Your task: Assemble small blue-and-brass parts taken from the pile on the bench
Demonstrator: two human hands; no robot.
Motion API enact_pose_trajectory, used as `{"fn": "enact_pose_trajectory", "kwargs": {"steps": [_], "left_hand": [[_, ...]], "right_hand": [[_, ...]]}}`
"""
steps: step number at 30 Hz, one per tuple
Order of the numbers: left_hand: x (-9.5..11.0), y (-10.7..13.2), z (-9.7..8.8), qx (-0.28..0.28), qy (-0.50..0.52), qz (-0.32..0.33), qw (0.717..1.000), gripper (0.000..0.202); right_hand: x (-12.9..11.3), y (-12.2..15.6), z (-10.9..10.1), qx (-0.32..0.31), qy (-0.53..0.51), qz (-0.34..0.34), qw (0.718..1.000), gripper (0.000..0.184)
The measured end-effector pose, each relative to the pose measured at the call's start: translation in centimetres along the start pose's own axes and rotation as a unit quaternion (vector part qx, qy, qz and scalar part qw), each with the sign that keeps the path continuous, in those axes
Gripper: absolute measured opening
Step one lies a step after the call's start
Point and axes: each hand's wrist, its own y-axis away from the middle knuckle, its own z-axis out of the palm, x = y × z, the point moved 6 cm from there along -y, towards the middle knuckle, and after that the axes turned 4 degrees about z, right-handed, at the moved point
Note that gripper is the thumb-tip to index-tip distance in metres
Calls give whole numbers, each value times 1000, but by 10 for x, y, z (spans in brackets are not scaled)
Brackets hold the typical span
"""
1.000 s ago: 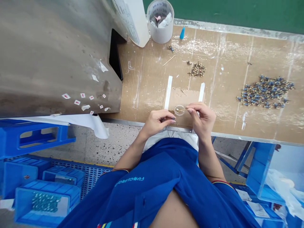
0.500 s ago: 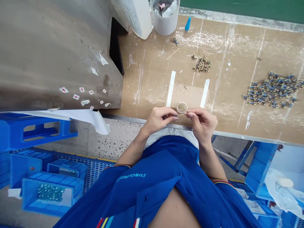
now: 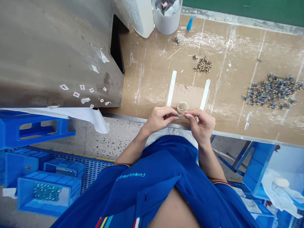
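Observation:
My right hand point(image 3: 201, 125) pinches a thin wooden stick point(image 3: 181, 115) between thumb and fingers, its tip reaching the fingertips of my left hand point(image 3: 158, 119). The left fingers curl together on a small part point(image 3: 165, 117), mostly hidden by them. Just above the stick, a small round clear dish point(image 3: 182, 107) stands on a taped cardboard sheet point(image 3: 187, 94). Farther right lie a small heap of brass parts point(image 3: 203, 65) and a larger spread of blue-and-brass parts point(image 3: 272, 91).
A white cup of waste point(image 3: 167, 19), a blue cone point(image 3: 189, 23) and a loose wooden stick point(image 3: 173, 54) lie at the bench's far side. A grey metal cabinet point(image 3: 59, 53) stands left. Blue plastic bins point(image 3: 46, 196) sit on the floor below the bench's metal edge point(image 3: 123, 116).
The stick tip has moved from the dish down to my left fingertips, and my hands have come closer together. The whole scene has shifted slightly upward in the view.

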Motion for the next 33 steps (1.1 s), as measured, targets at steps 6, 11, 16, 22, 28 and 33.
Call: {"fn": "enact_pose_trajectory", "kwargs": {"steps": [6, 11, 16, 22, 28, 33], "left_hand": [[2, 0, 0, 5, -7, 23, 1000, 8], [2, 0, 0, 6, -2, 27, 1000, 6], [2, 0, -1, 4, 4, 21, 1000, 4], [2, 0, -2, 8, 8, 26, 1000, 3], [-5, 1, -2, -4, 65, -32, 997, 10], [-6, 2, -3, -2, 69, -47, 997, 12]], "right_hand": [[-11, -4, 0, -7, 43, -43, 998, 6], [-14, -5, 0, -9, 61, -63, 996, 6], [-16, -5, 1, -13, 63, -69, 996, 5], [-11, -4, 0, -22, 30, -49, 998, 6], [8, -9, -12, 42, -36, -1, 998, 7], [14, -12, -2, 25, 38, -3, 999, 13]]}}
